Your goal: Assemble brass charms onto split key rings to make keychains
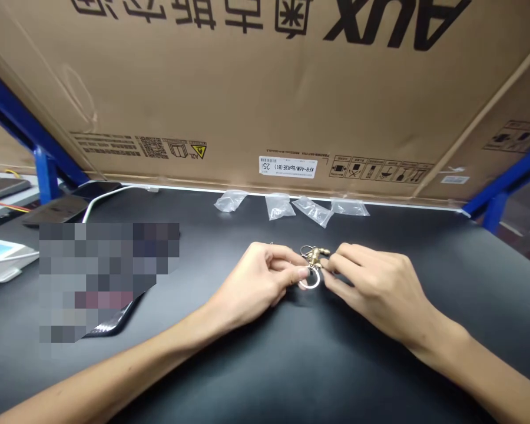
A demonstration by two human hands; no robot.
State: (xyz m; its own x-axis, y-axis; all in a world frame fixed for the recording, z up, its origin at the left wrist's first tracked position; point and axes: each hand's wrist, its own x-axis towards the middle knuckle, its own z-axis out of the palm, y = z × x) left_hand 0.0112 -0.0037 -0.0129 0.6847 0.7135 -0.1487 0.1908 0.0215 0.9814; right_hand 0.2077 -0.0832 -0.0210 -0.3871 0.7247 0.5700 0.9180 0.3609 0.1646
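A keychain with a small gold-coloured metal piece and a silver split ring is between my hands, low over the black tabletop. The thumb and forefinger of my left hand pinch the ring at its left side. A second, thinner ring shows behind the gold piece. My right hand is closed at the right side of the gold piece, its fingertips touching it. Its exact grip is partly hidden by the fingers. The shape of the gold piece is too small to make out fully.
Several clear plastic bags lie along the back of the black tabletop. Behind them stands a large cardboard box with upside-down print. A white cable and a dark, partly pixelated object are on the left. Blue frame posts flank the table.
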